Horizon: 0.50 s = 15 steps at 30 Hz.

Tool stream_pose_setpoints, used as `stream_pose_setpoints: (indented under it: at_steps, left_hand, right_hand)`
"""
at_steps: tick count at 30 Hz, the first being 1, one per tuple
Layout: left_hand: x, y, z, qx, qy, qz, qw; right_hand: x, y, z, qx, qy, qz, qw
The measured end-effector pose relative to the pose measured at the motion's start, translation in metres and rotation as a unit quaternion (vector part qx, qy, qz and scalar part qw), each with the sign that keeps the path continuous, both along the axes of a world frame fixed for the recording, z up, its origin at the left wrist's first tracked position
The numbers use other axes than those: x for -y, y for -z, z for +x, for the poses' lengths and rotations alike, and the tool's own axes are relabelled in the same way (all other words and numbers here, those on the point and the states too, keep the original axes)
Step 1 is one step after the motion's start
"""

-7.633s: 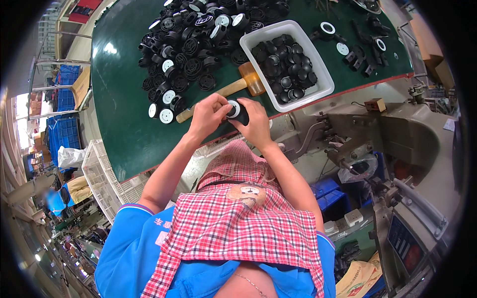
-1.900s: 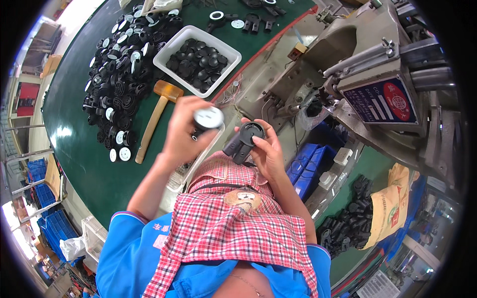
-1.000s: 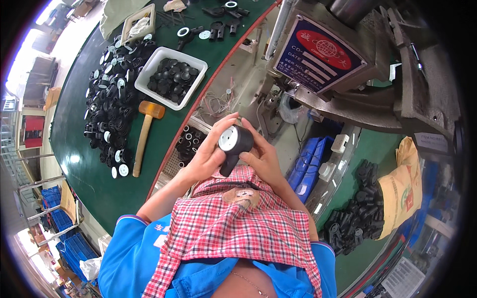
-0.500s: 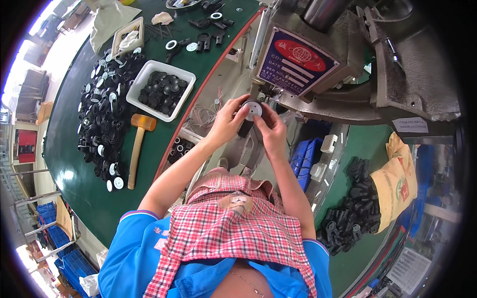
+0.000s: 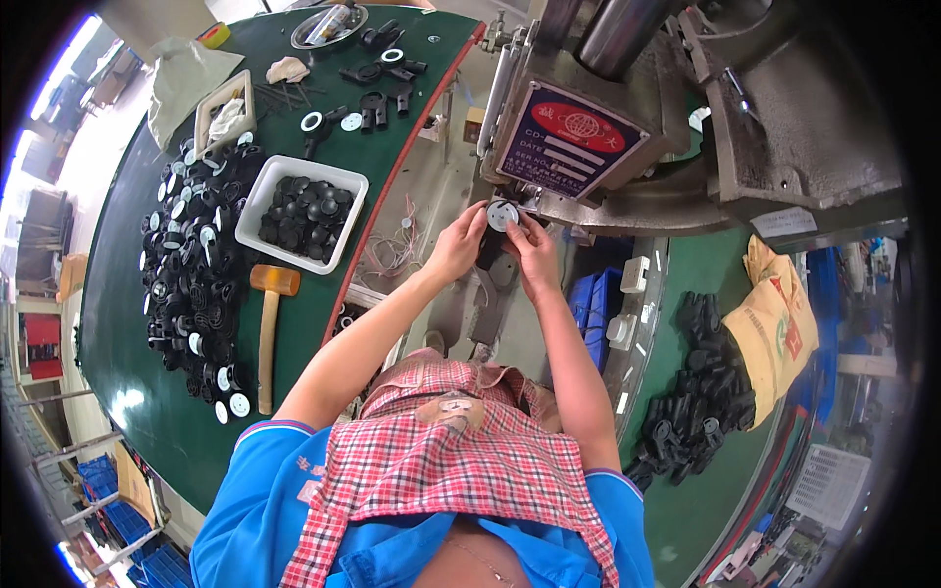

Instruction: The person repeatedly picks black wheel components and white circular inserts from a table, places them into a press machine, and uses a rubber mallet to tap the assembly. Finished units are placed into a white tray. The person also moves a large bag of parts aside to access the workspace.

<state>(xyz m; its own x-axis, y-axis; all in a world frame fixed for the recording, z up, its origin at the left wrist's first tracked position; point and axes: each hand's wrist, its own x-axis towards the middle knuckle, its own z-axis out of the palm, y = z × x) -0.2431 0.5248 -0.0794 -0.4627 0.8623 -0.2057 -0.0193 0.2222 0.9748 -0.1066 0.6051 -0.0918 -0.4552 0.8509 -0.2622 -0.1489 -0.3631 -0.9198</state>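
Note:
Both my hands hold a small round part (image 5: pixel 502 214) with a white face and a black body, right under the head of a grey press machine (image 5: pixel 627 147). My left hand (image 5: pixel 461 240) grips its left side and my right hand (image 5: pixel 532 250) its right side. A pile of black and white round parts (image 5: pixel 191 284) lies on the green table (image 5: pixel 127 382) to my left. A white tray (image 5: pixel 257 196) of black parts stands beside that pile.
A wooden mallet (image 5: pixel 268 323) lies on the green table near the tray. Loose black parts and rings (image 5: pixel 368 83) sit at the table's far end. Another heap of black parts (image 5: pixel 691 392) and a yellow sack (image 5: pixel 774 323) lie to my right. Blue bins (image 5: pixel 593 314) stand below the machine.
My view has swung right from the table to the press. My hands joined the white cap and black body, then carried the part up under the machine head.

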Motion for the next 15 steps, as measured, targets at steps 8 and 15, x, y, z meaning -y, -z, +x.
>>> stream_pose_setpoints:
  at_steps: [8,15]
  left_hand:
    - [0.017,0.002,-0.011,-0.172,0.051,-0.086,0.98]
    - [0.019,-0.009,-0.004,-0.171,0.057,-0.106,0.978]
  right_hand:
    - [0.018,0.014,0.013,-0.014,0.013,0.01,1.0]
    - [0.03,0.074,0.051,0.08,0.014,-0.059,0.995]
